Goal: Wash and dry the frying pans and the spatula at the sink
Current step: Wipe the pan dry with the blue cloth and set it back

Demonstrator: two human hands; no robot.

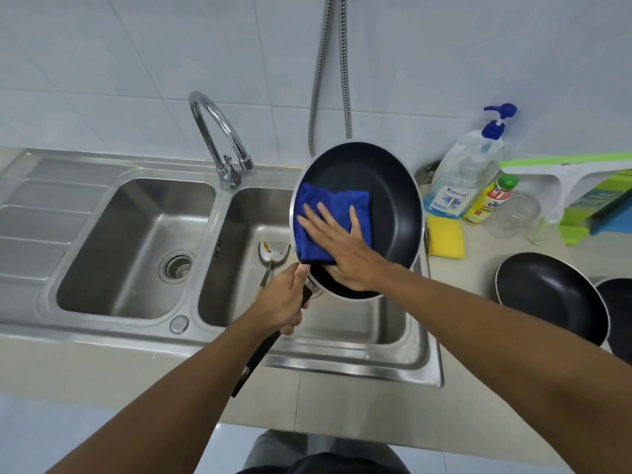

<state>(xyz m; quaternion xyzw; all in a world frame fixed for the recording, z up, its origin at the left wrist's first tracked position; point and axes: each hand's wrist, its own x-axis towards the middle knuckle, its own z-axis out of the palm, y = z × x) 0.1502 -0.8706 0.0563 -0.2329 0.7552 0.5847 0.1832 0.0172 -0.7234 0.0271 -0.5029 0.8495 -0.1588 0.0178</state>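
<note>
A black frying pan (pixel 386 196) is tilted toward me above the right sink basin (pixel 345 323). My left hand (pixel 285 299) grips its black handle close to the pan body. My right hand (pixel 342 248) lies flat with fingers spread, pressing a folded blue cloth (pixel 328 206) against the pan's inner left side. A metal spatula (pixel 272 256) with brown smears lies in the right basin, partly hidden behind the pan. A second black frying pan (pixel 547 292) rests on the counter at the right, and the rim of a third (pixel 619 302) shows at the frame edge.
The left basin (pixel 136 248) with its drain and the curved tap (pixel 219 135) stand left of the pan. On the right counter are a yellow sponge (pixel 444 239), a pump soap bottle (pixel 465 172), a yellow dish-liquid bottle (pixel 489 201), a glass jar (pixel 513 213) and a green-white squeegee (pixel 564 172).
</note>
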